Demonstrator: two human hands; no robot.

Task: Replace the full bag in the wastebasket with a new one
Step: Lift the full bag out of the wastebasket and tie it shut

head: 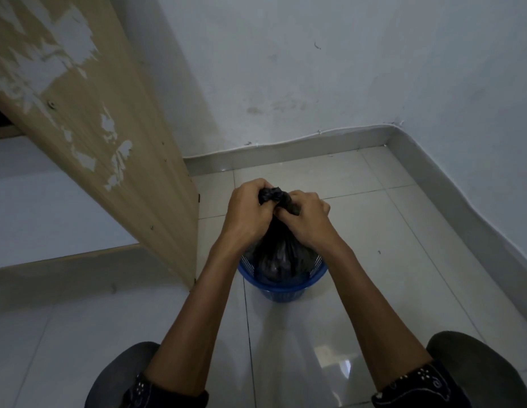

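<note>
Head view: black bag (281, 256) in wastebasket (283, 286)

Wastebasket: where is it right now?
Head view, centre: the blue wastebasket stands on the tiled floor right of the wooden panel, below the left hand and right hand gripping the neck of the black bag.

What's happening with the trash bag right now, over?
Left hand and right hand both grip the bunched neck of the black bag. Bag sits in the blue wastebasket, not yet lifted. Wooden panel close at left, not blocking.
</note>
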